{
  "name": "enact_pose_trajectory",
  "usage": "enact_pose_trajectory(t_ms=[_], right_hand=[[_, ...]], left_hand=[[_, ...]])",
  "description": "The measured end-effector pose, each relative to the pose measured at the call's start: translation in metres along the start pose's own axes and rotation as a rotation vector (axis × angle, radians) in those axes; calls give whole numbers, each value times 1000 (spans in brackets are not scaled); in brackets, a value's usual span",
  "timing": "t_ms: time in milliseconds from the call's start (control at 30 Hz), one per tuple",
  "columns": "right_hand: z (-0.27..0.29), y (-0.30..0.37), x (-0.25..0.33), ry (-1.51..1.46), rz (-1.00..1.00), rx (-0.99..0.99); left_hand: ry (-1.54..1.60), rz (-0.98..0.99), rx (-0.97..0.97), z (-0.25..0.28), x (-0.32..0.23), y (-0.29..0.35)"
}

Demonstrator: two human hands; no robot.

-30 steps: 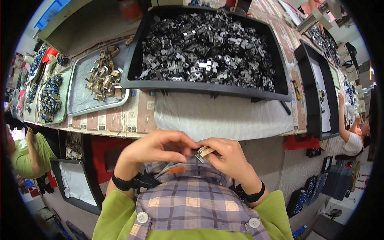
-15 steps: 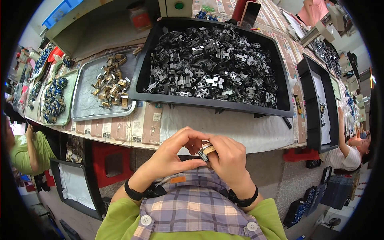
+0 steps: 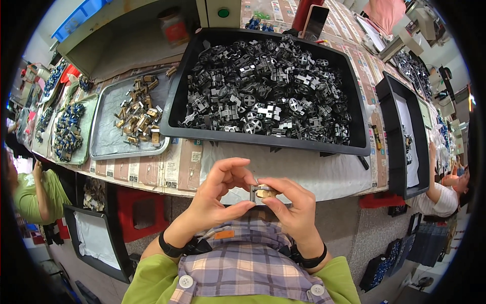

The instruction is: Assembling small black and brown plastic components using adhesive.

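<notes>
In front of my apron, a small part point(image 3: 265, 193) with a tan block and a silvery metal plate is held between my two hands. My right hand point(image 3: 295, 206) pinches its tan end between thumb and fingers. On the other side, the thumb and a fingertip of my left hand point(image 3: 218, 195) close on the edge of the metal plate, with its index finger raised and curved above. Fingers cover some of the part. Similar tan and metal parts point(image 3: 139, 112) lie heaped on a metal tray point(image 3: 109, 148) at the left.
A big black bin point(image 3: 283, 143) full of dark metal pieces with wheels point(image 3: 268, 86) stands beyond my hands. White paper point(image 3: 314, 175) covers the table's near edge. Another black bin point(image 3: 383, 116) is at right, a tray of blue parts point(image 3: 68, 126) far left. People sit at both sides.
The part has turned from tilted to nearly level, its metal plate now standing upright toward my left hand. My left index finger has lifted, and my right hand has shifted slightly right and down.
</notes>
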State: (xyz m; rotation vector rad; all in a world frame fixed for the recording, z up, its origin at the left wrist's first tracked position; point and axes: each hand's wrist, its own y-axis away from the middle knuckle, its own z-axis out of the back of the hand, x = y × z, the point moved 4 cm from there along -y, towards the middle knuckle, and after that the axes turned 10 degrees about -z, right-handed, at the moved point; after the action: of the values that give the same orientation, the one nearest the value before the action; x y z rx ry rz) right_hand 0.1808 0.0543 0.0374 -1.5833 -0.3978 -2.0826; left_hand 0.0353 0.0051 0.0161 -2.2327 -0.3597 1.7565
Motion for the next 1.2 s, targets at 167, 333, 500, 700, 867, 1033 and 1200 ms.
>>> enact_pose_trajectory(t_ms=[167,333,500,700,867,1033,1200], right_hand=[[1,-1,1,-31,34,-44],[-2,-1,-1,-28,58,-47],[-6,1,-3,41,56,-85],[-6,1,-8,-10,17,-33],[-15,4,-26,-473,-335,96],[-19,0,-33,-784,-463,226],[-22,-3,-31,-858,-490,270]], left_hand=[[-47,-35,16,0,-1,1],[-42,-62,14,2,-2,1],[-110,-79,16,4,-3,2],[-90,12,9,4,0,8],[-37,28,-36,3,2,1],[176,114,-150,12,7,1],[228,180,-175,15,13,0]])
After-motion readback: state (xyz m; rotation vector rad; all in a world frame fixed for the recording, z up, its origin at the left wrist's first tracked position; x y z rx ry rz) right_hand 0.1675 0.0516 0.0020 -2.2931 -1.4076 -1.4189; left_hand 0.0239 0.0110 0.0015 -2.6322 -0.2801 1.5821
